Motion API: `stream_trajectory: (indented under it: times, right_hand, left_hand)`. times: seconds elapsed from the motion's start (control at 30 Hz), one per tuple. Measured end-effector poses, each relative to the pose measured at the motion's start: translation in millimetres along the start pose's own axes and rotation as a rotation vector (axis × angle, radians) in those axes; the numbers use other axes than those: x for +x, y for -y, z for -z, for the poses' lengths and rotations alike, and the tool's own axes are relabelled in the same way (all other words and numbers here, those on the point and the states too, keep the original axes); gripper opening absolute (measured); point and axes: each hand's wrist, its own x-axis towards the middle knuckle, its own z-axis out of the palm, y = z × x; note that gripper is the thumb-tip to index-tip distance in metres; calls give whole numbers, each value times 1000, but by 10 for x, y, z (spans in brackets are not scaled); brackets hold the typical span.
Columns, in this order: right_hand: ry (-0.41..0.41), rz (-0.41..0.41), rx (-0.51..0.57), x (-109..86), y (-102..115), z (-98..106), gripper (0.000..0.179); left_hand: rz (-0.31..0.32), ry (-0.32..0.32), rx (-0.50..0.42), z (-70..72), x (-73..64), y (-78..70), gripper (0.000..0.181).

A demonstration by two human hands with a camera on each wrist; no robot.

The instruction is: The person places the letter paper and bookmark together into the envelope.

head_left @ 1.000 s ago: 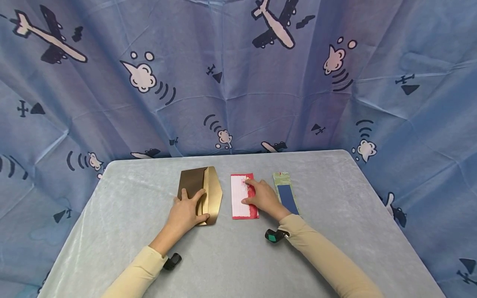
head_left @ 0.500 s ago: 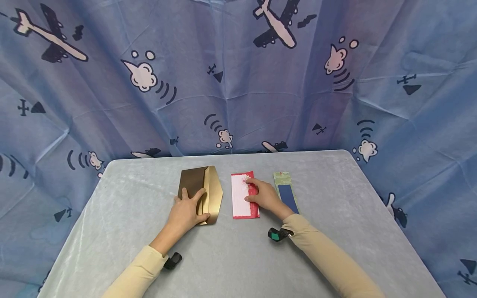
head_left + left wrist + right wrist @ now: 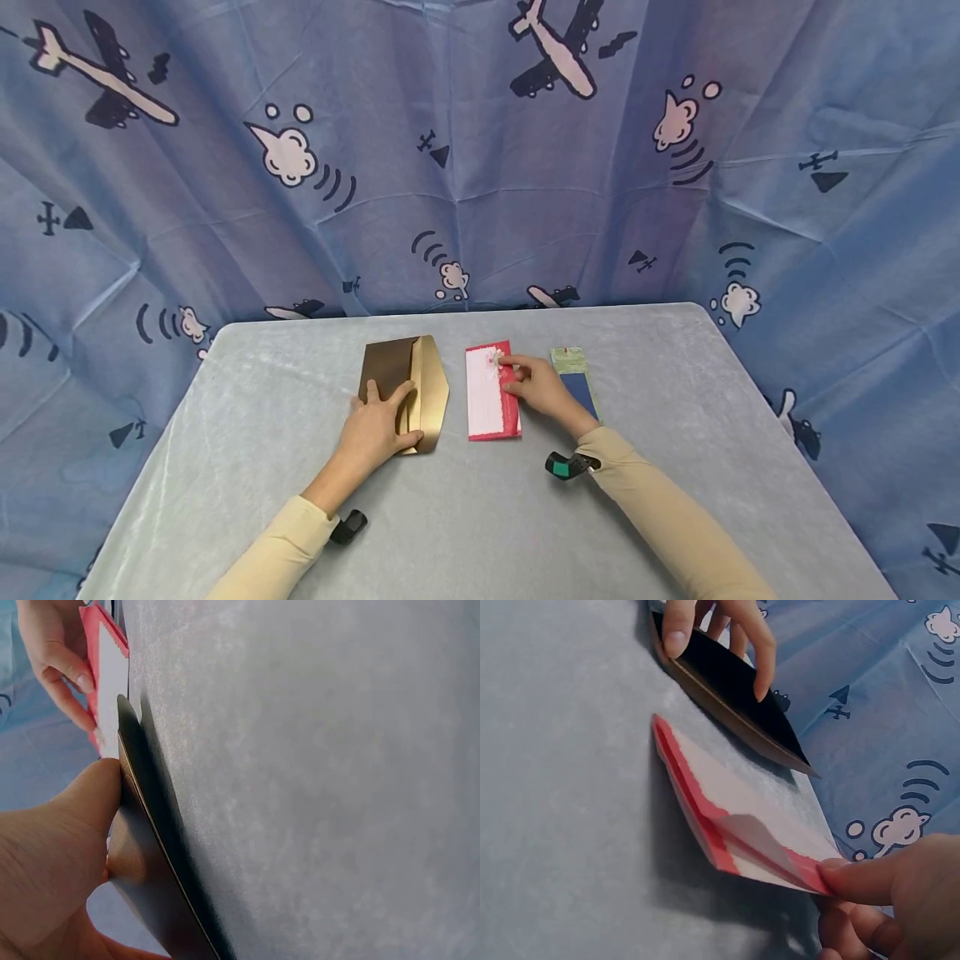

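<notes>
My left hand (image 3: 371,427) rests with spread fingers on a brown and gold envelope (image 3: 433,392) on the table. The envelope's pointed gold flap is unfolded to the right. In the right wrist view, the envelope's mouth gapes, with the left thumb on its near edge. Just right of it, my right hand (image 3: 546,390) pinches the right edge of a red and white card (image 3: 483,396) with a flower print. Seen in the right wrist view, this card (image 3: 694,780) is folded, its leaves slightly parted and tilted off the tabletop. Curled fingers behind it are partly hidden.
A narrow green card with a blue panel (image 3: 577,393) lies right of the red card, partly covered by the right wrist. All lie on a table with a grey cloth (image 3: 465,525). A blue curtain with airplanes (image 3: 480,208) hangs behind the table's far edge.
The right hand has shifted slightly right and its hold moved to the card's right edge, which has lifted and tilted a little. My left hand and the envelope stay where they were.
</notes>
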Motion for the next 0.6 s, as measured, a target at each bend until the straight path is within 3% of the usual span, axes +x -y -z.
stream_trajectory:
  times: [0.23,0.6]
  right_hand:
    - [1,-11,65,21,70,40,45]
    - [-3,10,74,38,212,-20,47]
  left_hand:
    - [3,1,7,-8,7,-5,82]
    - [18,34,4,9,12,-2,83]
